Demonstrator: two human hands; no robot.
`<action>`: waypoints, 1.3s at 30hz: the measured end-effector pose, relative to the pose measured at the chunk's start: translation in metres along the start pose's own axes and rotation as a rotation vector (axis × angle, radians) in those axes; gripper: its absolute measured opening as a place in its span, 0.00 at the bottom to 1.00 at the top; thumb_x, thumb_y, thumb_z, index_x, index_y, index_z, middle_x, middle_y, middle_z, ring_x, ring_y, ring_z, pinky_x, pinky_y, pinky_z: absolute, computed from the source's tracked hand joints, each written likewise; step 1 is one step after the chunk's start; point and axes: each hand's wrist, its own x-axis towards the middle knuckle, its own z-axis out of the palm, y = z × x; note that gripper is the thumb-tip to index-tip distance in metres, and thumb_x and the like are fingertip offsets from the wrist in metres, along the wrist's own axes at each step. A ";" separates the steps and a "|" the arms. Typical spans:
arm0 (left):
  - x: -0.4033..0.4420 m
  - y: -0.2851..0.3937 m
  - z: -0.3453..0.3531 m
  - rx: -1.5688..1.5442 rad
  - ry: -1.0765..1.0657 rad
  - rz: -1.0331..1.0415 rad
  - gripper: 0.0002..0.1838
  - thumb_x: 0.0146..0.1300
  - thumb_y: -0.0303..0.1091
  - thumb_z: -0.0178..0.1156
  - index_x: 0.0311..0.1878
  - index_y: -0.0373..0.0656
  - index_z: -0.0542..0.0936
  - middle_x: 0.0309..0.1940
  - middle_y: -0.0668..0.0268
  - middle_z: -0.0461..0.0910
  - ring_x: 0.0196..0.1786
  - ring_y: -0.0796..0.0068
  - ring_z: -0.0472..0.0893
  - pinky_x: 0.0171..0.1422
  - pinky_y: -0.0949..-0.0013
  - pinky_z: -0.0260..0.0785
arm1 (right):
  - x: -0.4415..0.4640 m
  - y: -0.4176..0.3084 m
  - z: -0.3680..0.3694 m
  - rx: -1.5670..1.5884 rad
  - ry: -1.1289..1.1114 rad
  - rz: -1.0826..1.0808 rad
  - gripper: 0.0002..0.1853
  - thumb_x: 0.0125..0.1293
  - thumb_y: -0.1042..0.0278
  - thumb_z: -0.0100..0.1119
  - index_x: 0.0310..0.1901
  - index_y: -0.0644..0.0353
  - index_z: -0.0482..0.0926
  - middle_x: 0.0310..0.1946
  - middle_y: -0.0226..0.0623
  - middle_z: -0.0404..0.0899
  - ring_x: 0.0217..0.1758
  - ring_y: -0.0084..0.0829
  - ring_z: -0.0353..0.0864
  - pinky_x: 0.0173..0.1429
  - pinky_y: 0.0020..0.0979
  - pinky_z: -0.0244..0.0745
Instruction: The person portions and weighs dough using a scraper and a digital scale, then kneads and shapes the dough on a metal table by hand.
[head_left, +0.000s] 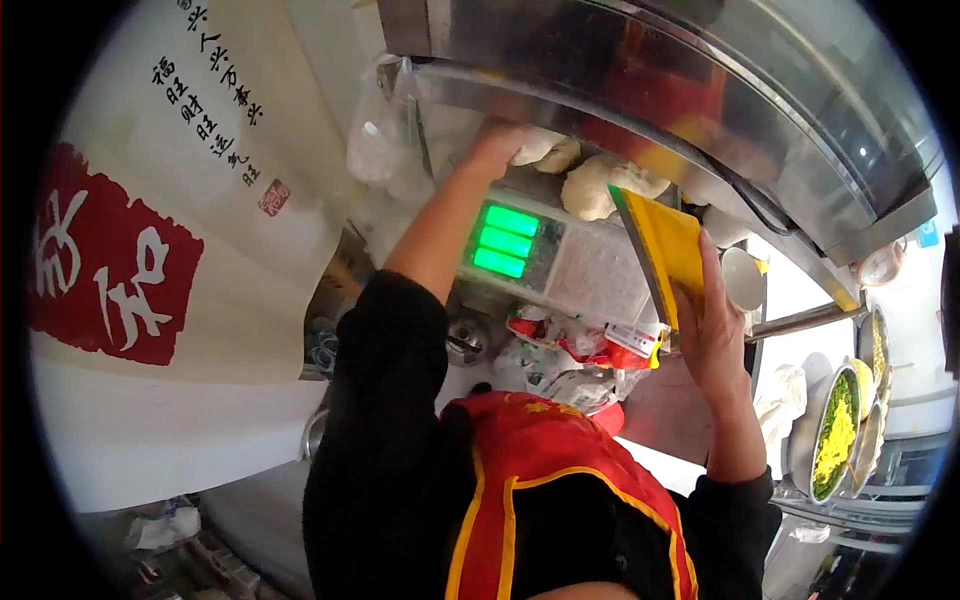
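Observation:
My left hand [496,145] reaches under the metal shelf, its fingers curled on a pale lump of dough [538,146]; the fingertips are partly hidden. A larger piece of dough [592,188] lies to the right of it, behind the scale. In my right hand [715,325] is a flat yellow dough scraper [668,245] with a green edge, held upright and tilted, thumb and fingers gripping its lower part. Between both arms sits a digital scale [550,285] with a lit green display [506,241] and a bare, whitish weighing plate [602,272].
A steel cabinet [640,90] overhangs the dough. Plastic bags and packets [575,355] lie in front of the scale. At right stands a metal bowl [808,440] of chopped greens and yellow food. A clear bag [380,140] hangs at left, near a lettered wall sheet [250,230].

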 end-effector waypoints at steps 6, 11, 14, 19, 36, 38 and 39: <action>-0.037 -0.014 -0.038 -0.374 -0.274 -0.011 0.20 0.66 0.46 0.58 0.59 0.51 0.75 0.48 0.69 0.80 0.47 0.70 0.81 0.46 0.62 0.74 | 0.004 -0.006 0.003 0.016 0.053 -0.092 0.35 0.61 0.82 0.57 0.70 0.58 0.59 0.54 0.55 0.76 0.53 0.52 0.78 0.58 0.43 0.72; -0.078 -0.027 -0.088 -0.840 -0.187 -0.296 0.23 0.66 0.61 0.51 0.52 0.55 0.78 0.46 0.69 0.81 0.39 0.70 0.81 0.37 0.67 0.71 | -0.014 0.007 -0.005 0.046 0.017 0.085 0.35 0.63 0.80 0.58 0.71 0.57 0.58 0.55 0.55 0.76 0.56 0.51 0.78 0.57 0.41 0.75; -0.087 -0.031 -0.111 -0.955 -0.111 -0.268 0.24 0.67 0.62 0.49 0.51 0.54 0.79 0.45 0.68 0.82 0.38 0.69 0.80 0.36 0.66 0.70 | -0.021 0.015 -0.007 0.029 0.031 0.087 0.35 0.65 0.77 0.57 0.72 0.54 0.55 0.56 0.55 0.75 0.56 0.51 0.79 0.55 0.41 0.78; -0.092 -0.027 -0.129 -1.262 -0.601 -0.050 0.21 0.68 0.50 0.54 0.52 0.43 0.77 0.45 0.57 0.82 0.48 0.58 0.81 0.50 0.55 0.75 | -0.027 0.017 -0.008 -0.033 0.025 0.103 0.37 0.66 0.75 0.56 0.74 0.50 0.51 0.52 0.53 0.79 0.51 0.49 0.83 0.52 0.40 0.79; -0.044 0.044 0.005 1.328 -0.120 0.501 0.27 0.55 0.58 0.61 0.48 0.46 0.84 0.46 0.60 0.83 0.47 0.59 0.83 0.52 0.60 0.73 | -0.042 0.010 -0.016 0.050 0.073 0.201 0.36 0.66 0.75 0.56 0.73 0.51 0.53 0.54 0.56 0.76 0.52 0.50 0.81 0.52 0.40 0.79; -0.028 0.029 0.017 1.447 -0.184 0.574 0.29 0.53 0.60 0.62 0.49 0.46 0.83 0.46 0.59 0.83 0.48 0.58 0.82 0.52 0.61 0.73 | -0.045 0.009 -0.021 0.073 0.073 0.231 0.34 0.67 0.75 0.56 0.72 0.52 0.54 0.55 0.58 0.75 0.52 0.53 0.80 0.52 0.41 0.79; -0.020 0.019 0.023 1.507 -0.217 0.610 0.31 0.53 0.61 0.62 0.50 0.45 0.83 0.46 0.59 0.83 0.48 0.58 0.82 0.52 0.61 0.73 | -0.047 0.010 -0.024 0.071 0.072 0.249 0.34 0.67 0.75 0.56 0.72 0.52 0.54 0.54 0.58 0.76 0.52 0.53 0.81 0.51 0.41 0.80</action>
